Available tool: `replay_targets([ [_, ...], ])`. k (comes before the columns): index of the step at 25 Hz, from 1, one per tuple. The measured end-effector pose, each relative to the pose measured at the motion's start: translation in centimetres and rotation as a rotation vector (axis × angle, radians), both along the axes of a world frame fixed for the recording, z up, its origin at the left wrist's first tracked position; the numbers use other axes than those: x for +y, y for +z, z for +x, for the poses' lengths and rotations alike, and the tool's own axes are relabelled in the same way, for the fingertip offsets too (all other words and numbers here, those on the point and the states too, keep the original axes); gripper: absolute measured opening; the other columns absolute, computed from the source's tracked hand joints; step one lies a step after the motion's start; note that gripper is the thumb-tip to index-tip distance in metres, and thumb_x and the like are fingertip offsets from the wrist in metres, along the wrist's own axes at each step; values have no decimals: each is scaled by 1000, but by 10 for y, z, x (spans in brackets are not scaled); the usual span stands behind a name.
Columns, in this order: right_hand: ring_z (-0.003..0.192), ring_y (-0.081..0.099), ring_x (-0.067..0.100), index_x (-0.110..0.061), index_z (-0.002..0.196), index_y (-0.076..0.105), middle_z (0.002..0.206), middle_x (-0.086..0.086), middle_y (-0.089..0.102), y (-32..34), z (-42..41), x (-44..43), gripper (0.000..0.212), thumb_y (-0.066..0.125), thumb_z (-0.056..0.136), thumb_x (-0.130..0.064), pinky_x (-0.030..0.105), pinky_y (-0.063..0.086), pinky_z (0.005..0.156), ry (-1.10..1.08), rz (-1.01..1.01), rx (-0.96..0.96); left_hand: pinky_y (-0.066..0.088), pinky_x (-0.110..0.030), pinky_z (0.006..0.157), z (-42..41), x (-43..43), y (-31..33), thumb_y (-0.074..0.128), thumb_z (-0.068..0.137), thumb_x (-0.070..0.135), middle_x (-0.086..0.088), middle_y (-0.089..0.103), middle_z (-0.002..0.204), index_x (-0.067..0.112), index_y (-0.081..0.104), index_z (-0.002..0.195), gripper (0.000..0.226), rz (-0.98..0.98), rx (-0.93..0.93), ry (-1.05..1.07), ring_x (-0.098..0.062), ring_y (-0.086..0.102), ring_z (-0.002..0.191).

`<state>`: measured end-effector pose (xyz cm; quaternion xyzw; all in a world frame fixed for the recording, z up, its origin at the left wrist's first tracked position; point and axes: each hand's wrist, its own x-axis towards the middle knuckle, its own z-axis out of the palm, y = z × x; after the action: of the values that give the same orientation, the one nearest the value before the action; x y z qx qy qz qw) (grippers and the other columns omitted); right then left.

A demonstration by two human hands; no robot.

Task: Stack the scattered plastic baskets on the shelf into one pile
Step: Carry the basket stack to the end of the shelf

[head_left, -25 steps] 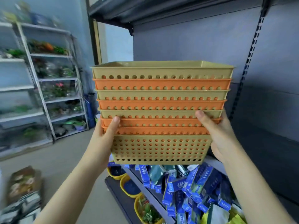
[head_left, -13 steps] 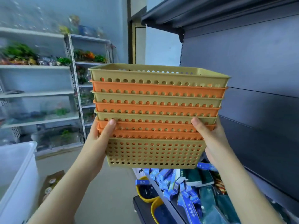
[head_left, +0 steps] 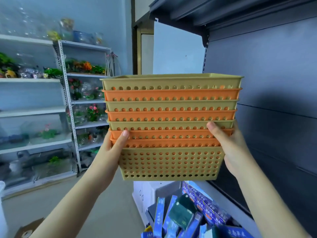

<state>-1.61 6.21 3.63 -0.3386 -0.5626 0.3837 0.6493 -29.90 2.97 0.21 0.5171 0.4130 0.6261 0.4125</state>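
A nested pile of perforated plastic baskets [head_left: 169,127], alternating tan and orange, hangs in the air in front of me, level and upright. My left hand [head_left: 111,150] grips the pile's left end, thumb across the lower orange rims. My right hand [head_left: 229,148] grips the right end, thumb on the front near the tan rim. The pile sits left of the dark shelf unit's back panel [head_left: 274,93], below its upper shelf [head_left: 223,12]. The baskets' far sides and insides are hidden.
Blue boxed goods [head_left: 197,212] lie heaped on the lower shelf under the pile. A white metal rack [head_left: 72,117] with artificial flowers stands at the left wall. A cardboard box [head_left: 27,229] lies on the floor at lower left.
The view has swung further left and up along the shelf unit. Both hands keep the same grip on the pile, which stays level in front of me.
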Motion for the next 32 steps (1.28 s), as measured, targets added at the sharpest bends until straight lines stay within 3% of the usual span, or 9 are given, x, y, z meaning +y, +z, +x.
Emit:
replay_targets([
  [3,93,72,2,-39,113,58,102,-18,75,6,-10,52,71,84,49,-56,28,54,79,-51,-6,-33,45,-55,103,-11,67,2,60,75,68,12,68,125,42,52,131,62,8,-10,-51,-13,65,115],
  [8,93,72,2,-38,118,57,101,-18,75,2,-24,119,70,80,53,-47,30,52,81,-243,-2,-19,40,-55,106,-22,195,-6,63,71,73,14,66,130,46,52,131,66,44,-18,-264,-15,61,122],
  [12,94,72,3,-38,119,57,104,-18,76,-12,-44,156,93,88,35,-64,22,56,73,-477,-12,11,39,-51,109,-22,301,-13,63,72,71,15,65,131,43,51,134,69,52,16,-489,-10,59,123],
  [15,100,71,5,-38,127,53,110,-17,74,-20,-60,162,105,88,32,-68,29,53,83,-637,-25,32,41,-45,107,-15,354,-14,63,80,65,17,66,128,44,53,131,56,43,28,-632,-6,61,119],
  [19,98,71,2,-41,125,50,107,-21,74,-26,-80,161,91,86,44,-62,27,56,81,-867,-28,35,45,-27,96,-4,396,-13,61,85,56,21,67,124,38,50,136,56,86,74,-824,3,62,113],
  [22,100,71,4,-36,136,46,109,-19,73,-30,-95,163,84,77,59,-50,31,53,84,-997,-27,52,50,-15,82,-2,411,-14,59,84,52,21,68,122,39,47,137,56,103,70,-902,4,65,109],
  [24,106,69,7,-36,140,43,117,-14,71,-38,-104,164,84,75,64,-51,33,52,87,-1052,-36,30,52,-15,81,-2,416,-17,60,86,55,22,68,120,41,44,138,56,118,61,-914,5,65,107],
  [28,101,68,0,-41,126,50,112,-17,72,-54,-111,159,81,79,54,-66,28,50,87,-1081,-170,-33,51,-9,72,-3,416,-24,69,80,43,20,67,119,42,31,143,74,116,119,-928,7,66,99],
  [32,103,64,-3,-33,131,51,118,-16,69,-47,-87,152,67,70,69,-49,22,47,86,-1029,-293,-111,50,-25,91,16,425,-22,73,72,47,19,66,123,42,25,147,90,141,147,-931,4,65,106],
])
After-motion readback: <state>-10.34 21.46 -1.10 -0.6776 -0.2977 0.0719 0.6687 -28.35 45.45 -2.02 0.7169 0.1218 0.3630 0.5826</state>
